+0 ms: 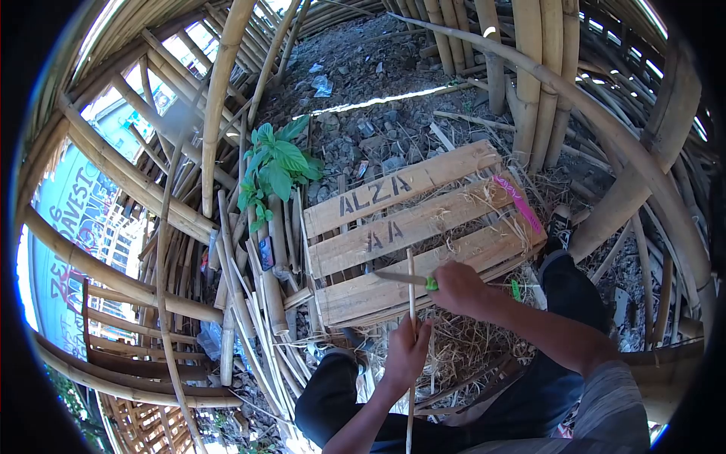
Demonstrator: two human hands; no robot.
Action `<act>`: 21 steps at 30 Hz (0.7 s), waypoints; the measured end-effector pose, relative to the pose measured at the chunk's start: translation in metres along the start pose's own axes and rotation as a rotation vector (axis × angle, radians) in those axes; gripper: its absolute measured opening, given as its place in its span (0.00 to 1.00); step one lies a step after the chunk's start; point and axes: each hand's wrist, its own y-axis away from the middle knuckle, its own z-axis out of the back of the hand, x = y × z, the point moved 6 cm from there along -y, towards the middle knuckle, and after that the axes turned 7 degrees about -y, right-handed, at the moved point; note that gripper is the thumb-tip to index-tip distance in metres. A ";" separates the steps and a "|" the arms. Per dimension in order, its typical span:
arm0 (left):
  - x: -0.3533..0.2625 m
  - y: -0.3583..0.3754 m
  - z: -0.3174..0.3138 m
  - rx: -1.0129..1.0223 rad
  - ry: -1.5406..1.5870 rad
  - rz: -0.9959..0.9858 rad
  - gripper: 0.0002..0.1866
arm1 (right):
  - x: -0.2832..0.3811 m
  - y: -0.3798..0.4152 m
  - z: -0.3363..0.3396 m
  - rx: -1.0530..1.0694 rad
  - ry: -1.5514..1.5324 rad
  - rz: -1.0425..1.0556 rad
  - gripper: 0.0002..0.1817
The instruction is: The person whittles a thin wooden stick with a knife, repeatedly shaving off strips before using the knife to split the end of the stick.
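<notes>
A thin bamboo strip (411, 303) stands nearly upright in front of me, and my left hand (407, 352) is wrapped round it below its upper end. My right hand (460, 289) grips a knife (399, 278) with a green handle. Its blade points left and crosses the strip above my left hand. Just beyond both hands lies a wooden crate (355, 261) of pale slats, stencilled with dark letters. Pale shavings (473, 337) cover the ground below my right forearm, and more lie on the crate's right part.
A pink ribbon (520, 203) lies on the crate's right end. Left of the crate grows a leafy green plant (278, 163) beside cut bamboo poles (274, 303). Thick bamboo posts (538, 83) rise at the back right. Stony ground (363, 136) stretches behind the crate. My shoes flank the crate's near side.
</notes>
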 end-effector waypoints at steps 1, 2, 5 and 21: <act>-0.001 0.000 0.000 0.002 0.002 -0.018 0.14 | 0.006 0.006 -0.002 0.001 0.000 0.001 0.13; 0.001 0.000 0.000 0.003 0.003 -0.015 0.14 | 0.018 0.013 -0.007 0.082 0.012 0.067 0.13; 0.002 0.002 0.001 -0.032 0.018 -0.036 0.14 | 0.019 0.011 -0.009 0.148 0.031 0.101 0.13; -0.001 0.001 -0.001 0.009 -0.095 -0.001 0.11 | -0.009 -0.009 0.010 -0.043 0.060 -0.121 0.14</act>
